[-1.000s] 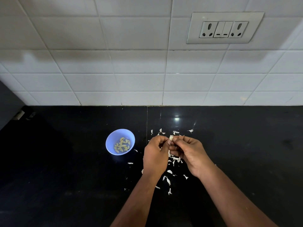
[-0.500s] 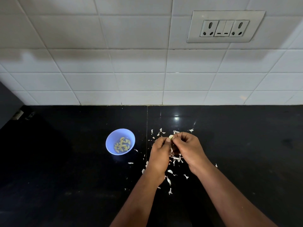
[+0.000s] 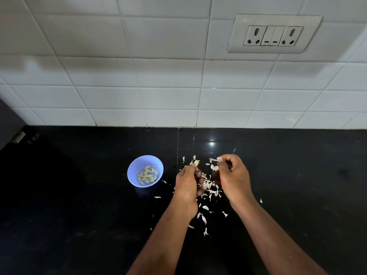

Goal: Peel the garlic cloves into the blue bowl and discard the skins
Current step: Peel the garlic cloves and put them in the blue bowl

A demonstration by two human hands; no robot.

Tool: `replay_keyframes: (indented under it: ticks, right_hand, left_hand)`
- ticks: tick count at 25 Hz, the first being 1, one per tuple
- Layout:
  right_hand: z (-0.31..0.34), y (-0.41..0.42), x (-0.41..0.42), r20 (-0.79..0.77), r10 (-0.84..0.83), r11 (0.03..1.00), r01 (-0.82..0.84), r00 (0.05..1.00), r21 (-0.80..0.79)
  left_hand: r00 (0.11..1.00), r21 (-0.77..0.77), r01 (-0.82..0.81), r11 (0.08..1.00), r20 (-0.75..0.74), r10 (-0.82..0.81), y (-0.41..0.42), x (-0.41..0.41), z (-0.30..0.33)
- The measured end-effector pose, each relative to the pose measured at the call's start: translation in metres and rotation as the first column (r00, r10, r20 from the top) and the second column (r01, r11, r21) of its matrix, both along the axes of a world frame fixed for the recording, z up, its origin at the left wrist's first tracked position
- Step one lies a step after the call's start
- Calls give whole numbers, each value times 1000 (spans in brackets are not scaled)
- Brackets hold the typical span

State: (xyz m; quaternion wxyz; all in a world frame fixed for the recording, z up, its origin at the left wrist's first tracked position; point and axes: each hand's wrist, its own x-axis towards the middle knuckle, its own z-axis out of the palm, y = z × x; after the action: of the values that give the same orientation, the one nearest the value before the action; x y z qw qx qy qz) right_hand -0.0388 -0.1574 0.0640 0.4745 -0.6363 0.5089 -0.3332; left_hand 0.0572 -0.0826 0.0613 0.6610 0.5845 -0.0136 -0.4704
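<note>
A small blue bowl (image 3: 132, 171) sits on the black counter and holds several peeled yellowish garlic cloves (image 3: 147, 174). Just right of it, my left hand (image 3: 187, 182) pinches a pale garlic clove (image 3: 196, 162) at its fingertips. My right hand (image 3: 233, 176), a short gap to the right, pinches a white piece of skin (image 3: 219, 159). Loose white garlic skins (image 3: 210, 186) lie scattered on the counter between and below both hands.
The black counter (image 3: 79, 205) meets a white tiled wall (image 3: 158, 86) at the back. A switch and socket plate (image 3: 274, 34) is mounted on the wall at upper right. A dark object edge (image 3: 8, 124) stands at far left.
My hands, joined on one clove before, have pulled apart. The right hand has drawn off a piece of skin to the right while the left keeps the clove.
</note>
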Motion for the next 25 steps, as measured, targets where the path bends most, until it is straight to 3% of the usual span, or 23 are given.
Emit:
replay_keyframes:
  ticks: [8, 14, 17, 19, 22, 25]
  right_hand:
    - [1, -1, -5, -199, 34, 993, -56, 980, -106]
    - [9, 9, 9, -66, 266, 957, -255, 962, 139]
    - [9, 16, 16, 14, 270, 955, -269, 963, 125]
    - [10, 20, 22, 83, 236, 960, -245, 968, 137]
    - [17, 26, 29, 312, 135, 922, -234, 941, 308]
    - [20, 29, 31, 467, 48, 865, -270, 883, 422]
  left_hand:
    - [923, -9, -24, 1000, 383, 26, 8, 0, -3]
    - [803, 71, -3, 997, 594, -40, 12, 4, -8]
    - [828, 38, -10, 999, 560, -12, 12, 3, -8]
    - [891, -54, -27, 998, 452, 48, 12, 2, -8]
    - [959, -173, -44, 984, 267, 90, 13, 2, -1]
    - [973, -131, -36, 991, 221, 65, 19, 8, -3]
